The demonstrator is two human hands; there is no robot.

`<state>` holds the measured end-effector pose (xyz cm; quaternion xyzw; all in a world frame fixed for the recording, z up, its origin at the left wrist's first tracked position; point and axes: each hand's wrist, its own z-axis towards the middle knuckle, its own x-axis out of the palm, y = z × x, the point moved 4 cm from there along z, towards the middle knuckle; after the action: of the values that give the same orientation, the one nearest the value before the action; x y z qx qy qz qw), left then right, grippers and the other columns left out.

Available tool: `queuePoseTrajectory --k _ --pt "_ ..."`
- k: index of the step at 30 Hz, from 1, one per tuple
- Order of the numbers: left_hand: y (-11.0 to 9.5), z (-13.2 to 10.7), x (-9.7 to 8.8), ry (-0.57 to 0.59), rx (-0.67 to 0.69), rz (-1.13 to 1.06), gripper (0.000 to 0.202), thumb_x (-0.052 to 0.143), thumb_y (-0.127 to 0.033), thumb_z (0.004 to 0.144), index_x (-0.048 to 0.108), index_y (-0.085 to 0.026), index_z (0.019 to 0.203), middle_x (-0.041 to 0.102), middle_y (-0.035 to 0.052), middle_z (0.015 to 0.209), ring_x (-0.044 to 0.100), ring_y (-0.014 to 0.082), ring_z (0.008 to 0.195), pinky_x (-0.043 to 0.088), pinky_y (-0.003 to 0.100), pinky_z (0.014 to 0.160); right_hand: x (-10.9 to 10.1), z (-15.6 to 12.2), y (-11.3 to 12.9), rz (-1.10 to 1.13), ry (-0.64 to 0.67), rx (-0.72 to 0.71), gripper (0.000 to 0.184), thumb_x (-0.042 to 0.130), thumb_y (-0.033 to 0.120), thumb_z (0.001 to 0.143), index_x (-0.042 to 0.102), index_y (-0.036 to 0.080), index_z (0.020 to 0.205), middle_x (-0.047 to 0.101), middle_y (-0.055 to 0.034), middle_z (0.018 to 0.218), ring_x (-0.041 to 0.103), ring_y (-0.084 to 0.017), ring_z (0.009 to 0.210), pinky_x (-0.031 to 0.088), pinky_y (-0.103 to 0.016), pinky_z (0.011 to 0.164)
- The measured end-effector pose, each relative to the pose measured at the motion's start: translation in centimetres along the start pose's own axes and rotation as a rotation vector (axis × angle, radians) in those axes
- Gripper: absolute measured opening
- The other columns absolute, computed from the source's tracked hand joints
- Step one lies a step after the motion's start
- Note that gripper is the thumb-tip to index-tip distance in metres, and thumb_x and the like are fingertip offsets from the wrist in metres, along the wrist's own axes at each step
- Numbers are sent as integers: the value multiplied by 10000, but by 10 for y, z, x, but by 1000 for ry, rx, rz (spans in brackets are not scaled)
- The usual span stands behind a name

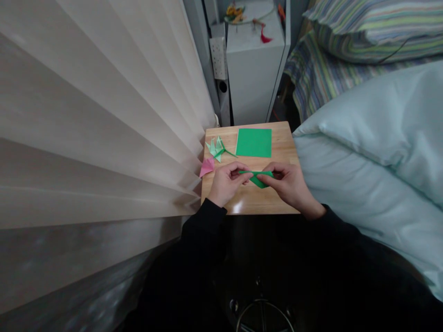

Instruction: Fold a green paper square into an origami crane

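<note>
A folded piece of green paper [258, 180] is held just over the wooden tabletop [256, 203], its lower part narrowing to a blunt point. My left hand [228, 181] pinches its left end between thumb and fingers. At the right end, my right hand [287, 182] grips it the same way, thumb on the near face. Beyond my hands lies a flat stack of green square paper [254, 142]. Left of that stack are a light green folded paper flower [215, 147] with a dark green stem and a pink folded paper piece [207, 166].
A pale pleated curtain [104, 115] hangs along the left, touching the table's edge. Behind the table stands a grey-white cabinet [254, 83] with a red tassel [265, 37] on top. At right is a bed with a light blue quilt [377, 133] and striped pillow [387, 27].
</note>
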<state>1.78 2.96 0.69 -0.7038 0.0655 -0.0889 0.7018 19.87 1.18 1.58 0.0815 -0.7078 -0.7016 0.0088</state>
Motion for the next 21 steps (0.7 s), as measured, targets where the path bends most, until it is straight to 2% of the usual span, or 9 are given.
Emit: queuePoseTrajectory --k 6,11,15,17,21 --pt "-3 -2 6 44 -33 99 175 808 -283 778 691 -154 792 655 -11 630 586 92 535 486 226 537 -2 -1 3 -21 -87 2 288 841 432 753 701 190 685 689 -22 680 589 -158 626 455 -309 601" --pt "-5 -2 9 61 -53 73 152 781 -245 788 658 -157 774 644 -17 610 594 95 536 498 230 558 -5 -2 4 -37 -168 -34 277 768 437 822 727 204 678 683 -18 666 576 -158 628 455 -308 603" --pt "-3 0 5 25 -62 80 170 789 -252 779 649 -157 759 637 -22 590 584 90 516 481 221 541 -13 1 1 26 -256 8 345 727 515 840 736 211 676 697 -30 700 605 -171 682 492 -311 626" --pt "-1 1 2 -1 -72 71 199 807 -280 767 651 -157 762 641 -22 579 580 89 504 477 220 532 -12 3 -3 152 -231 86 313 794 527 767 756 217 747 729 -30 772 635 -177 722 530 -317 652" --pt "0 2 1 -19 -90 22 286 863 -358 718 668 -158 780 657 -17 589 591 99 504 488 231 524 3 2 -7 211 -16 225 320 918 415 606 759 204 787 722 -13 743 626 -164 685 549 -328 680"
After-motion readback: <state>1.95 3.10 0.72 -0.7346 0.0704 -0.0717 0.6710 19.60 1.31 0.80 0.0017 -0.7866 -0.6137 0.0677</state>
